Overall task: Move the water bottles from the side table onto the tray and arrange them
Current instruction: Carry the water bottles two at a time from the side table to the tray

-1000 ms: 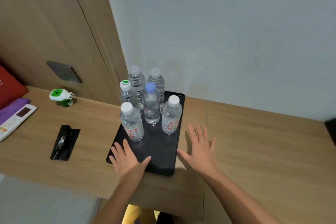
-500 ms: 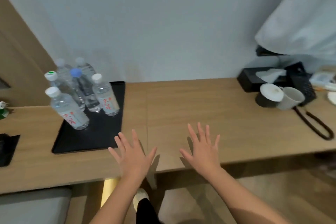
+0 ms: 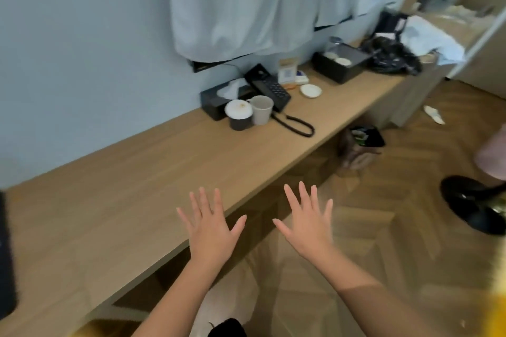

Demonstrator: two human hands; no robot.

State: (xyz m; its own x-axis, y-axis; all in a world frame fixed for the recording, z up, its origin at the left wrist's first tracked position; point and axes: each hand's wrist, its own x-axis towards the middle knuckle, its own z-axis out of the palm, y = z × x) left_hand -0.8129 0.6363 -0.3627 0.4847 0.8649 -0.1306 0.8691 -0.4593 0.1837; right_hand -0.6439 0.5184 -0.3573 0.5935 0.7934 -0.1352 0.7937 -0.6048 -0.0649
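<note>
Status at this moment, head view.

Grip, left hand point(image 3: 210, 230): fingers straight and spread, palm down, holding nothing; positioned over the front edge of the worktop point(image 3: 137, 186), contact with the surface not determinable. Grip, right hand point(image 3: 308, 223): likewise apart and empty, held out beyond the worktop edge, above the wooden floor point(image 3: 383, 227).

Location of water bottles: not in view. No bottle anywhere on the visible stretch of worktop. Location of tray: not confirmed; only a dark slab point(image 3: 5, 254) cut off by the left frame edge, possibly the tray, too little visible to tell.

Other items, at the far end near the wall: tissue box point(image 3: 216, 98), telephone point(image 3: 269, 89) with coiled cord, lidded cup point(image 3: 238, 115) touching a paper cup point(image 3: 262, 110), saucer point(image 3: 310, 90), black open box point(image 3: 339, 61) beyond.

Progress assessment: no transfer under way, nothing carried. Count of bottles placed and quality of arrangement not verifiable from here. Judged either between pickups or past the last one. Before closing the task: turn toward the tray, confirm every bottle upright and grouped, check the side table for leftovers.
</note>
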